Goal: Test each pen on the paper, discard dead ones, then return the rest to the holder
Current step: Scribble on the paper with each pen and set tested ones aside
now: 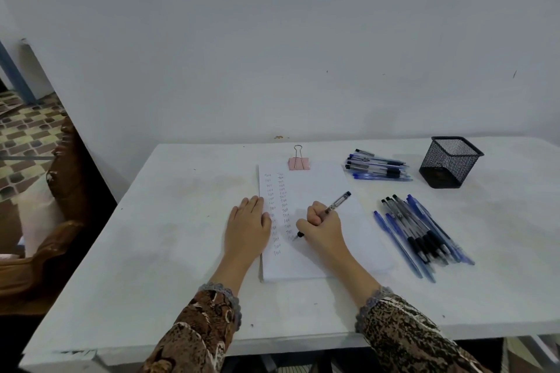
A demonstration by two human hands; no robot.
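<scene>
A white sheet of paper (321, 188) lies mid-table under a pink binder clip (299, 162), with two columns of small written marks on its left side. My right hand (324, 227) grips a clear pen (335, 206) with a black cap end, its tip touching the paper at the bottom of the second column. My left hand (247, 227) lies flat on the paper's left edge. Right of the paper lies a pile of several pens (421, 230). A second pile of pens (378, 167) lies at the back. The black mesh holder (450, 162) stands at the back right, with nothing showing inside.
The white table (169, 236) ends at a front edge just below my sleeves and meets a plain wall at the back. A brown wooden chair (63, 197) stands to the left of the table, with a tiled floor behind it.
</scene>
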